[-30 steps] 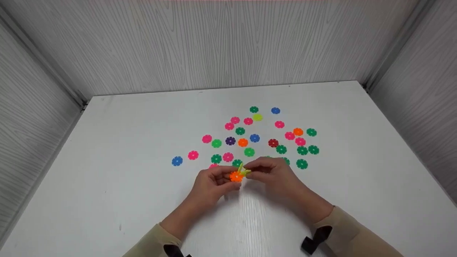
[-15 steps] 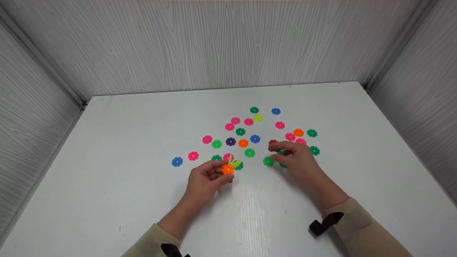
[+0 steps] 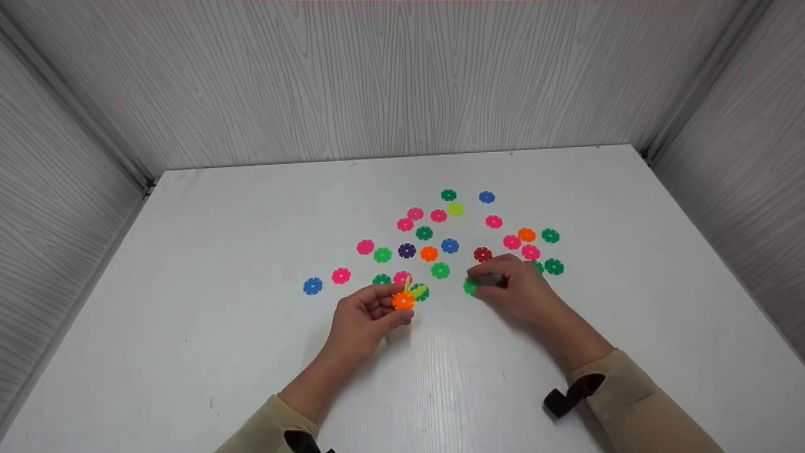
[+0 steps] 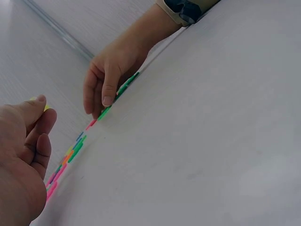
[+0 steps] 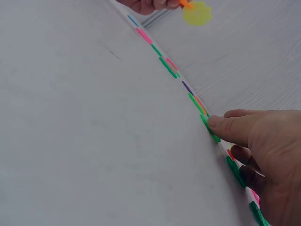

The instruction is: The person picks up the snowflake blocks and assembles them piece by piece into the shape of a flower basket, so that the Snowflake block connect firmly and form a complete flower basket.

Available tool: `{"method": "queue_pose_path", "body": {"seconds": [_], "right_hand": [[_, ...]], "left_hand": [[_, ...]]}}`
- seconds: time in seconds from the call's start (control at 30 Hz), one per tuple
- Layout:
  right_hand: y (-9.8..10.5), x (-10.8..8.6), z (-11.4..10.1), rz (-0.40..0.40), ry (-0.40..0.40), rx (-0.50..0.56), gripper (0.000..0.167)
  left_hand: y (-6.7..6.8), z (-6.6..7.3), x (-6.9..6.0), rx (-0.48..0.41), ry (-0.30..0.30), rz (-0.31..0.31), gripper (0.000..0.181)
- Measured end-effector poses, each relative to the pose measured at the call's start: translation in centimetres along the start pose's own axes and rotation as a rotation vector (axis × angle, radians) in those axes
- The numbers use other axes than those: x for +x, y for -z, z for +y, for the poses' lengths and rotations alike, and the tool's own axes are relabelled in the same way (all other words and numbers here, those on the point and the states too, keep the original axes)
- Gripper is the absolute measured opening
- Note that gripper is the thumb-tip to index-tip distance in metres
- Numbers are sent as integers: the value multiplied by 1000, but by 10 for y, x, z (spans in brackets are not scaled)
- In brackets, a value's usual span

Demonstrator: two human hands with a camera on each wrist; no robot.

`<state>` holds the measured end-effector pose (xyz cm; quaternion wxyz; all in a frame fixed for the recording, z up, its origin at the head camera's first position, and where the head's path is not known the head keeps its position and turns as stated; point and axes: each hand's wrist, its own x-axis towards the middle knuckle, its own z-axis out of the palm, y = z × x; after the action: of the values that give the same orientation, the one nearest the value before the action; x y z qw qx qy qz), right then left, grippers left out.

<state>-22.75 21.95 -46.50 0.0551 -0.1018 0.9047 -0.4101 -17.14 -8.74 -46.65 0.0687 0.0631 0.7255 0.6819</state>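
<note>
In the head view my left hand [image 3: 368,318] pinches an orange notched plastic disc [image 3: 403,301] between thumb and fingers, above the table. Joined to it are yellow discs [image 3: 417,290], standing at angles to the orange one; the right wrist view shows one yellow disc [image 5: 197,14] face on. My right hand [image 3: 519,289] is down at the table, its thumb and forefinger at the edges of a light green disc [image 3: 470,287]. The thumb touches that green disc [image 5: 210,128] in the right wrist view; the forefinger's contact is partly hidden.
Many loose notched discs lie flat around the hands, among them a dark red disc [image 3: 482,254], a purple disc [image 3: 407,250] and a blue disc [image 3: 312,285]. Some lie under the right hand, partly covered. Grey wood-grain panels [image 3: 402,82] enclose the white table [image 3: 220,251].
The right hand has left the joined discs and moved right to the light green disc, its fingers now closing at it. My left hand has shifted slightly left and up, still holding the joined discs.
</note>
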Motion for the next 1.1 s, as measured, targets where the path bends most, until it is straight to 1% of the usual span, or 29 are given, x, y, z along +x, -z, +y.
{"method": "queue_pose_path", "body": {"seconds": [0.27,0.4,0.47,0.53,0.63,0.73,0.8,0.87,0.93,1.1], "right_hand": [[-2,-1,-4,-1,12,4,39],[-4,-3,-7,0,42,-15,31],[-4,-5,-10,-3,50,7,27],[-5,-7,-14,-17,67,50,23],[-10,-10,-23,-62,131,148,19],[-19,-13,-33,-120,230,234,17],[-26,-16,-41,-158,286,281,19],[-32,-20,-48,-177,314,310,23],[-37,-23,-53,-171,326,332,25],[-44,-26,-56,-85,326,351,24]], "left_hand": [[0,-2,-1,-7,0,2,46],[-1,-2,-1,-6,0,5,46],[-1,-3,-1,1,-1,10,46],[-2,-3,-1,7,-2,15,46],[-3,-3,-1,14,0,21,46],[-4,-2,-2,18,-3,18,46],[-4,-1,-2,24,-17,11,46],[-4,0,-3,26,-30,3,47],[-4,0,-3,26,-40,-4,48],[-5,0,-2,13,-42,-11,50]]}}
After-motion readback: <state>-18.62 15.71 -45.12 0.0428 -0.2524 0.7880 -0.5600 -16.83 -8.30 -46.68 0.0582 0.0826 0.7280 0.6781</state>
